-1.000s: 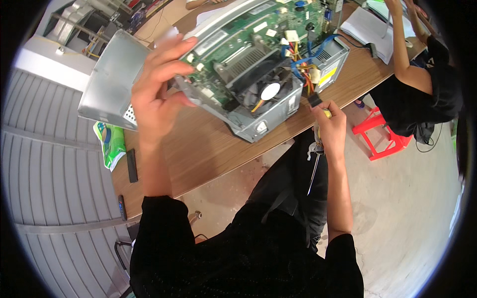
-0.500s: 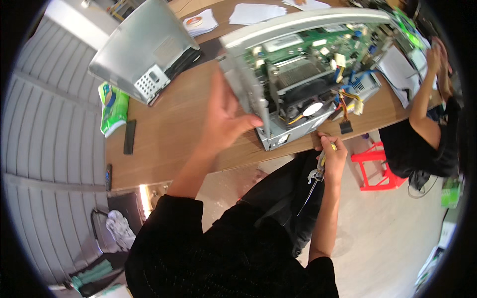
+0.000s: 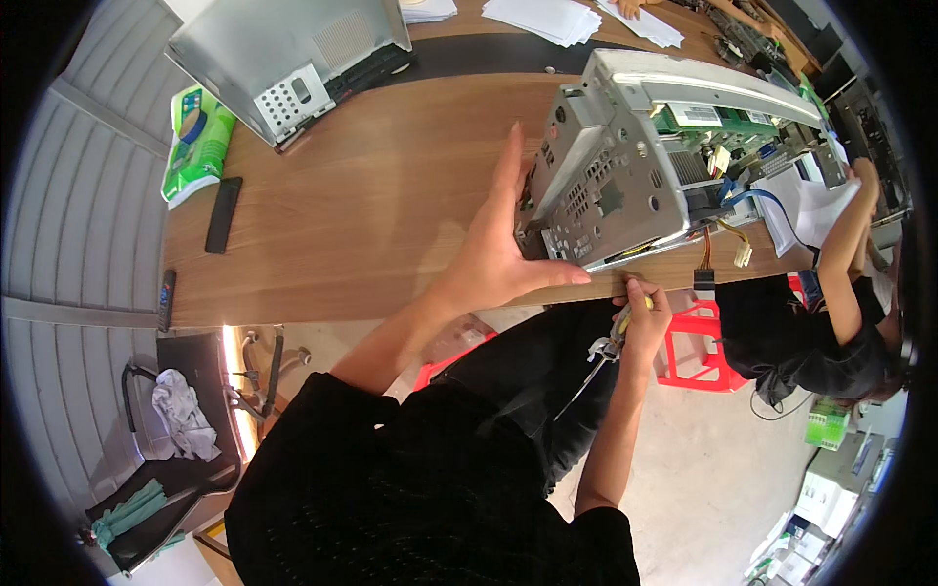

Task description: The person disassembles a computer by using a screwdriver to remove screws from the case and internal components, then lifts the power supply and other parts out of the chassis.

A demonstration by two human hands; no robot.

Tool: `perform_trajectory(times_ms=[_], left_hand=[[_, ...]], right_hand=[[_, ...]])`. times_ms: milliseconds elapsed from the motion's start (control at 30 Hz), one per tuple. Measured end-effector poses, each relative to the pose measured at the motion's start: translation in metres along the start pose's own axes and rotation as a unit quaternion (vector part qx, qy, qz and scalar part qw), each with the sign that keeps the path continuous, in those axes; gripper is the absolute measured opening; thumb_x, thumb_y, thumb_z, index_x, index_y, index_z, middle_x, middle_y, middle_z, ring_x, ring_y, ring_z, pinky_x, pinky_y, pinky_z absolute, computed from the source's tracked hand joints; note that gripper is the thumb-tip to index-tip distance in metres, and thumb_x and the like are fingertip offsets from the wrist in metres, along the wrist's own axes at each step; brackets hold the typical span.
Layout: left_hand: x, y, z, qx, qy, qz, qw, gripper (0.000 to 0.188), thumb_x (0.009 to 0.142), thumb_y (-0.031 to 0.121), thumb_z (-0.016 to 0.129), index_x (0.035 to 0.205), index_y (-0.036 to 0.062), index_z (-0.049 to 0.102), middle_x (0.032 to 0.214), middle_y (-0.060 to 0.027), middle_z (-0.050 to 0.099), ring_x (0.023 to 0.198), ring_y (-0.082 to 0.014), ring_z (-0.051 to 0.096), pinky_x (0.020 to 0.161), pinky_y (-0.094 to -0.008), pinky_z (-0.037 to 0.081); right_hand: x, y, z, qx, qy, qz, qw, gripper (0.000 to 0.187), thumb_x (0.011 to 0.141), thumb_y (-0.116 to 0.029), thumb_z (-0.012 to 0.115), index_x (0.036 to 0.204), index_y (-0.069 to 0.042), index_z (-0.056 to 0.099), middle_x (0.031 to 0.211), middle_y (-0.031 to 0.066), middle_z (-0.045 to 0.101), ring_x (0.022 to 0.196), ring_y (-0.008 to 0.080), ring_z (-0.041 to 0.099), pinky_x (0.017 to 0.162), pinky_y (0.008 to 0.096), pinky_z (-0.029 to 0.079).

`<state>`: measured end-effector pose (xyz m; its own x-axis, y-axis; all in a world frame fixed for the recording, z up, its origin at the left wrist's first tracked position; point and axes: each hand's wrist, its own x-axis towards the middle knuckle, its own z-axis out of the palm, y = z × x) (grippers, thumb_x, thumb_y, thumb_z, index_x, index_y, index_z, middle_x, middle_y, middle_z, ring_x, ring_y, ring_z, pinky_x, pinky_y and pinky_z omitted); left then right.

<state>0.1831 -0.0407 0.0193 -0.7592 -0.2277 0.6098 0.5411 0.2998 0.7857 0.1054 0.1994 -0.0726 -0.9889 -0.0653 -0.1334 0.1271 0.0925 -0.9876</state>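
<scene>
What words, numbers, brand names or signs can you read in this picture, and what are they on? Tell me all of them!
There are none that I can read clearly enough to quote.
White sticker inside the open computer case: marks too small to read.
Green package on the table: printing too small and blurred.
Green-and-white box at the right: too blurred.
Remote control: any button marks are too small.

At the left end of the worktop [image 3: 342, 195], as I face it, lie a green-and-white packet [image 3: 199, 161], a black bar [image 3: 224, 215] and a remote control [image 3: 167, 300]; far side, white sheets [image 3: 542, 18]. Floor [image 3: 713, 449], my left: dark chair [image 3: 191, 350], pale cloth [image 3: 184, 415], teal cloth [image 3: 130, 513]; my right: red stool [image 3: 694, 320].
</scene>
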Motion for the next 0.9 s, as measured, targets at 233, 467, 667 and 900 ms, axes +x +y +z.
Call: perform_trajectory(times_ms=[233, 467, 667, 900], left_hand=[[-0.013, -0.009, -0.002, -0.070, 0.025, -0.063, 0.995, 0.127, 0.067, 0.023, 0.091, 0.155, 0.0020, 0.002, 0.147, -0.0231, 0.040, 0.134, -0.0318, 0.043, 0.111, -0.0430, 0.034], [-0.034, -0.011, -0.022, -0.101, 0.088, -0.156, 0.979, 0.072, 0.087, 0.013, 0.072, 0.147, 0.0003, 0.034, 0.127, -0.0201, 0.060, 0.120, -0.0260, 0.058, 0.101, -0.0385, 0.045], [-0.042, -0.017, -0.031, -0.074, 0.083, -0.236, 0.965, 0.048, 0.093, 0.009, 0.065, 0.135, -0.0047, 0.047, 0.118, -0.0158, 0.063, 0.109, -0.0206, 0.060, 0.096, -0.0333, 0.045], [-0.051, -0.017, -0.021, -0.101, 0.006, -0.257, 0.961, 0.079, 0.089, 0.027, 0.072, 0.149, -0.0013, 0.029, 0.138, -0.0199, 0.049, 0.125, -0.0254, 0.049, 0.106, -0.0396, 0.037]], right_hand=[[0.002, 0.006, 0.000, 0.006, 0.014, -0.029, 0.999, 0.012, 0.090, -0.012, 0.068, 0.087, 0.000, 0.065, 0.098, 0.0101, 0.070, 0.065, 0.0092, 0.063, 0.050, 0.0227, 0.049], [-0.001, 0.004, 0.005, 0.003, 0.024, -0.022, 0.999, 0.013, 0.091, -0.013, 0.068, 0.088, -0.001, 0.064, 0.097, 0.0105, 0.071, 0.063, 0.0100, 0.062, 0.049, 0.0228, 0.050], [-0.004, 0.005, 0.007, 0.005, 0.028, -0.036, 0.999, 0.011, 0.091, -0.012, 0.067, 0.090, -0.001, 0.064, 0.098, 0.0113, 0.071, 0.063, 0.0100, 0.062, 0.050, 0.0226, 0.049], [-0.004, 0.008, 0.008, -0.002, 0.033, -0.043, 0.999, 0.010, 0.092, -0.010, 0.066, 0.089, -0.001, 0.063, 0.099, 0.0114, 0.071, 0.063, 0.0100, 0.061, 0.050, 0.0222, 0.048]])
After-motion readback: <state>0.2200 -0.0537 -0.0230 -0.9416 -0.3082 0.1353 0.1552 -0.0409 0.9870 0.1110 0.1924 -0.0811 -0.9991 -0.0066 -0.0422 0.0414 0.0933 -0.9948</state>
